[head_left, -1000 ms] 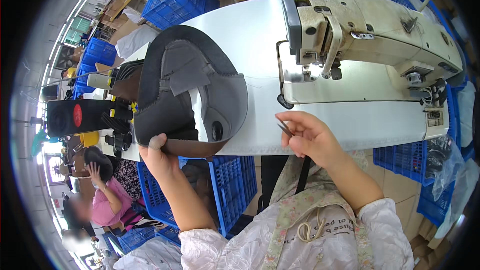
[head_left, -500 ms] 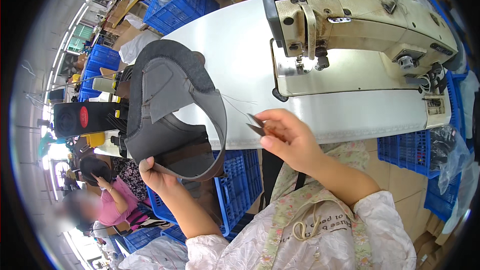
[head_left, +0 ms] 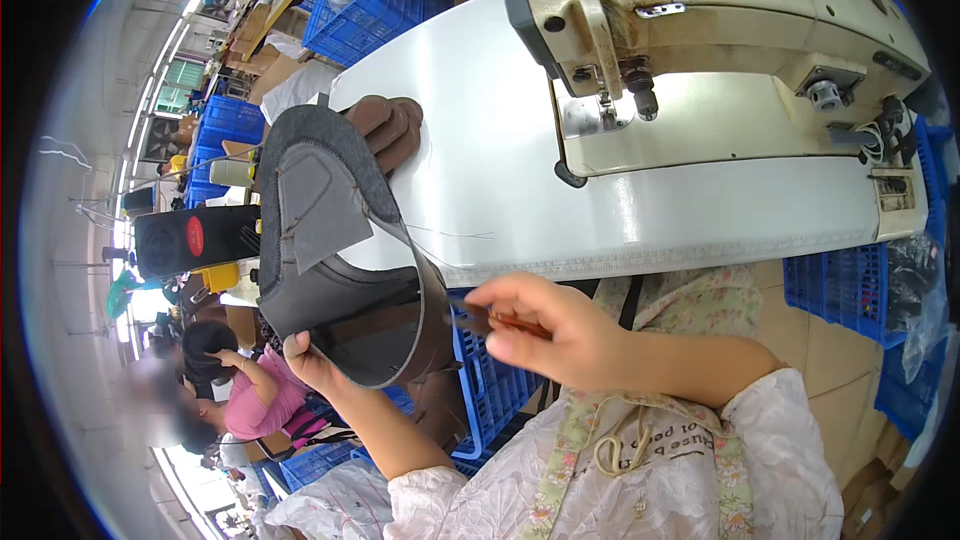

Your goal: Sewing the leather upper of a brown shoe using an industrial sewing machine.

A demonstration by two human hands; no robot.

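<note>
My left hand [head_left: 318, 364] is closed on the lower edge of a dark, curved piece that looks like a shoe upper [head_left: 345, 270], with a grey fuzzy border, a grey patch and a band looping round an opening. It is held up at the table's left end. Loose threads [head_left: 455, 234] trail from its right side. In my right hand [head_left: 560, 332], the fingers close round small thread snips [head_left: 520, 324]; their blades are blurred and lie close to the loop's right side. Behind the upper, a stack of brown rounded pieces [head_left: 388, 130] rests on the table.
A cream sewing machine [head_left: 720, 30] stands on the white table [head_left: 480, 90] to the right. Blue crates [head_left: 490, 370] sit below the table and at the back left [head_left: 365, 5]. Over at the left are a black machine [head_left: 190, 240] and a seated person in pink [head_left: 265, 395].
My right hand and the snips have moved left and down toward the upper. The upper has shifted slightly down in view, and more brown pieces show behind it. My view has shifted too.
</note>
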